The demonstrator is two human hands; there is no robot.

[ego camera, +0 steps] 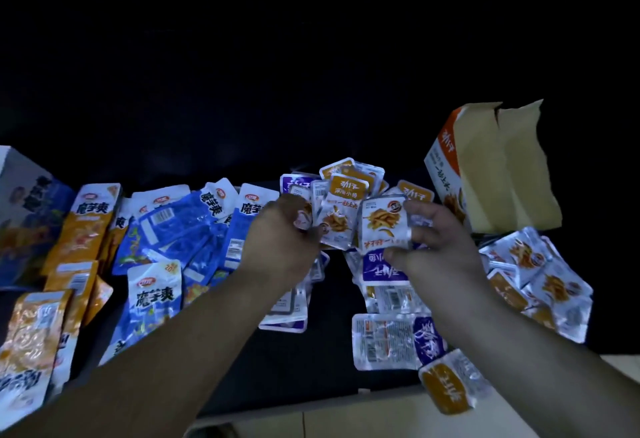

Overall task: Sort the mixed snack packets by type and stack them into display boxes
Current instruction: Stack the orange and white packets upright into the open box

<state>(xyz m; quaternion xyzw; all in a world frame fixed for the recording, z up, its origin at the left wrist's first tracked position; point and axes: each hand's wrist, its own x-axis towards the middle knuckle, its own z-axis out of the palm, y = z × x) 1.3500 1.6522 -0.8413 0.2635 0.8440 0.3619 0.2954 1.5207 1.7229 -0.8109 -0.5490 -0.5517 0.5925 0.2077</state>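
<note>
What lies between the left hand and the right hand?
In the head view, two small orange-and-white packets: the left packet, gripped by the left hand, and the right packet, pinched by the right hand.

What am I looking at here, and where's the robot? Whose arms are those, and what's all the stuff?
No robot here: a person wears a camera on the head, looking down at their own arms. The left hand grips a few small packets; the right hand pinches one fish snack packet. On the dark table lie long blue packets and long orange packets to the left, small purple packets in the middle. An open orange box stands at the right, a blue box far left.
</note>
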